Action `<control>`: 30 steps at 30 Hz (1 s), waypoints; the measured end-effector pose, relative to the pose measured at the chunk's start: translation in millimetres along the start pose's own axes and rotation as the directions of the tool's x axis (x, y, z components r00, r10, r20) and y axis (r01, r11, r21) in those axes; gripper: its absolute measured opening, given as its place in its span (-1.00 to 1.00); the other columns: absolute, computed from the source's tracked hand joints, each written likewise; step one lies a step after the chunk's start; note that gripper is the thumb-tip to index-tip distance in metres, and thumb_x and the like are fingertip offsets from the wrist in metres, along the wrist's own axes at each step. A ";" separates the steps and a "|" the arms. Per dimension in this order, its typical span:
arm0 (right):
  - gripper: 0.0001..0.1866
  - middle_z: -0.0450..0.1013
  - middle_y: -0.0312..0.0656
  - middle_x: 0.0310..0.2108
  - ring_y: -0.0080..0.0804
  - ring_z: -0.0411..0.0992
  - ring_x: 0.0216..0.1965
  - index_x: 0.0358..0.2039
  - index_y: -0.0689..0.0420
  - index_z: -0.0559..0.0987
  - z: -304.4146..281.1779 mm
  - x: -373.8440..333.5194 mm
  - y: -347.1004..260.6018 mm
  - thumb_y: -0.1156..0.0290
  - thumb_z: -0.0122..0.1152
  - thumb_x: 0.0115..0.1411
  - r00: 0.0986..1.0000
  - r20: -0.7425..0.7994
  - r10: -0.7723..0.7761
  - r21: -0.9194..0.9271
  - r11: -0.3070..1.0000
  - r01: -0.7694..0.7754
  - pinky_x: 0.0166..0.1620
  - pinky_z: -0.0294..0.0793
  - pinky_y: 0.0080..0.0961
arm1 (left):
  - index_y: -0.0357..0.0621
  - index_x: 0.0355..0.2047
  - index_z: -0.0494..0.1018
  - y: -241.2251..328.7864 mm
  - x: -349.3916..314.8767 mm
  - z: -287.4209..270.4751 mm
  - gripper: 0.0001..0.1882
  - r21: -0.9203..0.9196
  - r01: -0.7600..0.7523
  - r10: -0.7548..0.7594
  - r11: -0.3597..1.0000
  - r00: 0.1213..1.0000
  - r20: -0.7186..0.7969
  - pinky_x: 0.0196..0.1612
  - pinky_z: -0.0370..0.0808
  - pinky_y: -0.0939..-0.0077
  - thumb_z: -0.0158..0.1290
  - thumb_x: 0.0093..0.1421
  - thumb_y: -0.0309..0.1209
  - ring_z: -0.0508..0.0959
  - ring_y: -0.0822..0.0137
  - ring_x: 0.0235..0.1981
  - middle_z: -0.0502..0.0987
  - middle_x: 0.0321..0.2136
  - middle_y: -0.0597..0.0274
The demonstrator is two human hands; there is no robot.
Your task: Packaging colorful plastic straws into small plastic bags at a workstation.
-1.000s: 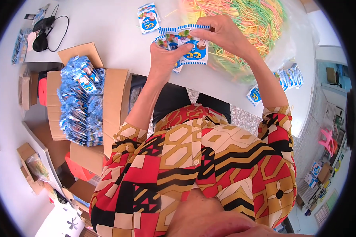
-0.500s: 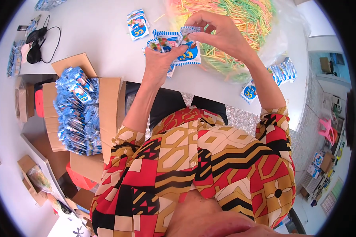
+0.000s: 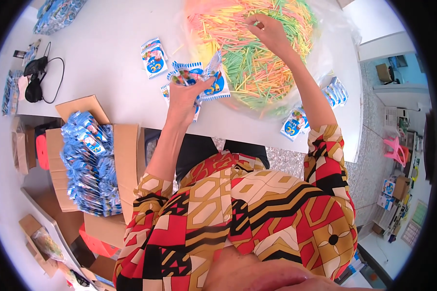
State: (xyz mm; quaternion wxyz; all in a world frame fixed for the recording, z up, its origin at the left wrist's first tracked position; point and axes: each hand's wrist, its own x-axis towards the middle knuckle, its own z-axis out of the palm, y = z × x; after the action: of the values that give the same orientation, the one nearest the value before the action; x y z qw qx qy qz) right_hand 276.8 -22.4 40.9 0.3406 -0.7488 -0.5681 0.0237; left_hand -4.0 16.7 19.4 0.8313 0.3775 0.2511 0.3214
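My left hand [image 3: 185, 97] is closed on several flat blue-and-white printed packets [image 3: 217, 87] above the table. Their striped edges fan out past the thumb, and one packet's top flap stands up. Above a large heap of thin pink, yellow, green and orange sticks [image 3: 257, 72] hovers my right hand [image 3: 271, 36], its fingers curled in toward the thumb. Anything between those fingertips is too small or hidden to make out. The heap lies in a clear plastic bag [image 3: 320, 53] spread on the table.
More packets [image 3: 154, 58] lie left of the heap, and a row of them [image 3: 296, 123] sits at the table's right. An open cardboard box [image 3: 126, 165] full of packets [image 3: 90, 165] stands at the left. A black cabled object [image 3: 34, 80] rests on the white table [image 3: 107, 53].
My right hand has let go of the packet flap and moved away over the stick heap. My left hand keeps hold of the packets. The whole view has shifted a little.
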 end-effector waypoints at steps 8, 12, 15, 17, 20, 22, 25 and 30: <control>-0.74 0.49 0.03 -0.26 -0.05 0.47 -0.27 -0.16 0.23 0.50 -29.7 -12.4 -91.0 0.41 0.05 0.16 0.949 0.315 0.032 0.152 0.985 -0.083 -0.22 0.45 -0.30 | -0.19 -0.49 0.41 -8.2 13.7 -4.5 -0.76 -0.009 -0.016 0.016 1.000 0.999 0.036 -0.37 0.48 0.59 0.26 -0.11 -0.68 0.49 0.53 -0.51 0.48 -0.53 0.35; -0.81 0.47 -0.36 -0.23 -0.64 0.39 -0.40 -0.25 0.08 0.58 -28.9 -41.8 -114.4 0.44 0.26 0.08 0.915 0.250 -0.315 0.344 0.913 0.221 -0.37 0.38 -0.69 | -0.19 -0.48 0.40 -3.3 11.8 -2.2 -0.74 -0.025 0.009 -0.008 1.000 1.000 0.024 -0.38 0.47 0.58 0.27 -0.12 -0.67 0.48 0.54 -0.52 0.48 -0.53 0.35; -0.81 0.45 -0.33 -0.22 -0.46 0.45 -0.34 -0.30 0.09 0.56 -21.3 -51.7 -119.4 0.47 0.29 0.02 0.846 0.164 -0.507 0.125 0.861 0.492 -0.35 0.44 -0.58 | -0.19 -0.46 0.40 -8.8 12.6 1.4 -0.73 -0.003 0.001 -0.001 1.000 0.999 0.033 -0.36 0.48 0.57 0.27 -0.13 -0.68 0.48 0.54 -0.52 0.48 -0.52 0.34; -0.83 0.45 -0.30 -0.23 -0.33 0.48 -0.30 -0.34 0.09 0.54 -21.8 -56.2 -121.3 0.46 0.29 0.00 0.779 0.165 -0.605 -0.026 0.787 0.616 -0.33 0.48 -0.49 | -0.19 -0.45 0.41 -9.8 10.4 3.1 -0.73 0.021 -0.002 0.001 1.000 0.999 0.042 -0.36 0.48 0.58 0.26 -0.13 -0.68 0.48 0.54 -0.50 0.47 -0.52 0.35; -0.84 0.46 -0.26 -0.27 -0.30 0.50 -0.32 -0.40 0.11 0.53 -21.8 -64.1 -125.4 0.47 0.29 -0.04 0.770 0.168 -0.615 -0.092 0.768 0.634 -0.34 0.51 -0.48 | -0.20 -0.44 0.41 -12.0 5.7 2.9 -0.73 0.082 -0.014 0.010 0.997 0.999 0.052 -0.35 0.48 0.59 0.25 -0.13 -0.68 0.49 0.54 -0.47 0.48 -0.50 0.34; -0.87 0.47 -0.24 -0.32 -0.35 0.50 -0.38 -0.43 0.13 0.51 -19.9 -67.3 -126.1 0.48 0.26 -0.04 0.737 0.154 -0.659 -0.135 0.725 0.676 -0.40 0.53 -0.49 | -0.24 -0.32 0.46 -11.0 0.3 -0.5 -0.75 0.164 -0.023 0.013 0.986 0.998 0.060 -0.32 0.51 0.56 0.22 -0.04 -0.62 0.55 0.49 -0.39 0.54 -0.39 0.29; -0.91 0.48 -0.26 -0.34 -0.34 0.50 -0.43 -0.44 0.14 0.51 -21.9 -74.9 -133.0 0.48 0.23 0.00 0.781 0.152 -0.606 -0.130 0.771 0.624 -0.42 0.51 -0.48 | -0.24 -0.30 0.47 -12.4 -5.2 -3.6 -0.73 0.218 -0.085 0.070 0.972 0.995 0.074 -0.31 0.51 0.56 0.23 -0.05 -0.60 0.55 0.49 -0.39 0.54 -0.38 0.26; -0.92 0.49 -0.26 -0.36 -0.29 0.48 -0.46 -0.38 0.11 0.51 -31.3 -76.1 -131.1 0.45 0.18 0.07 0.894 0.205 -0.398 -0.041 0.909 0.415 -0.46 0.47 -0.48 | -0.23 -0.36 0.51 -5.5 -18.5 3.5 -0.74 0.245 -0.026 -0.008 0.969 0.991 0.137 -0.40 0.45 0.70 0.32 -0.07 -0.50 0.50 0.56 -0.49 0.55 -0.46 0.32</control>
State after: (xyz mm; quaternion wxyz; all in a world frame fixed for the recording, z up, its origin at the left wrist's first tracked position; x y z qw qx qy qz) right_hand 153.7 -87.4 108.5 0.2500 -0.6213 -0.7427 0.0003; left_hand -12.1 -1.1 20.4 0.7919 0.5000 0.2295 0.2649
